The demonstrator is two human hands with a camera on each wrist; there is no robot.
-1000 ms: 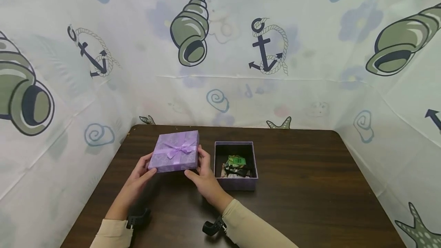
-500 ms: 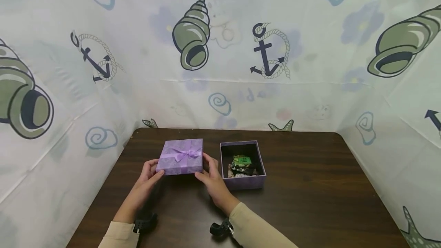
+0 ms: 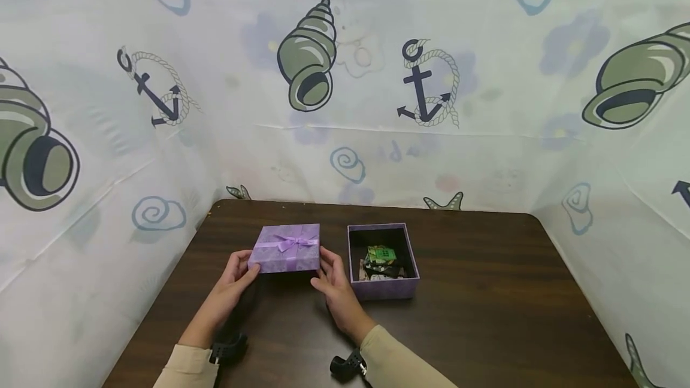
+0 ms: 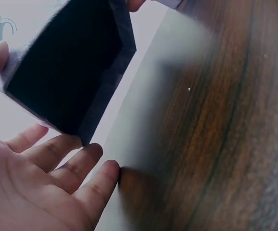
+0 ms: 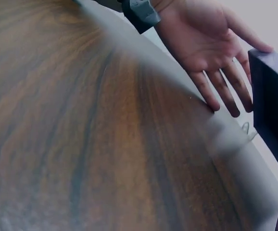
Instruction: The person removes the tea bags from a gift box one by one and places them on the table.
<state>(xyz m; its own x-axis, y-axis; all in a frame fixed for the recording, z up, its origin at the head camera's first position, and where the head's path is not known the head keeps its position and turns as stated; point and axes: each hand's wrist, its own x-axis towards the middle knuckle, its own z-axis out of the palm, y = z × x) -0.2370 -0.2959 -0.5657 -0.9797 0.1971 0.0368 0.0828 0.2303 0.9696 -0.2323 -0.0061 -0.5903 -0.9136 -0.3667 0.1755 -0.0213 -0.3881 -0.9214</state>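
Observation:
A lilac gift box lid (image 3: 286, 250), tied with ribbon and a bow, is held bow side up between both hands, left of the open box. The left hand (image 3: 234, 283) grips its left side, thumb at the near corner. The lid's dark hollow underside (image 4: 71, 67) faces the left wrist camera, fingers spread beside its edge. At the lid's right side is the right hand (image 3: 336, 292), fingers along the edge and thumb low by the near corner. The matching purple box (image 3: 385, 289) stands just right of that hand. Inside it lie several small packets (image 3: 381, 255), one green.
A dark brown wooden table (image 3: 485, 316) lies under everything. White cloth (image 3: 377, 166) printed with shells and anchors hangs behind it and on both sides. Each wrist wears a black strap with a camera (image 3: 345, 367).
The lid has come down and slightly right with both hands, and sits flatter in the head view. The right thumb has slid lower at the corner. The whole head view has shifted slightly.

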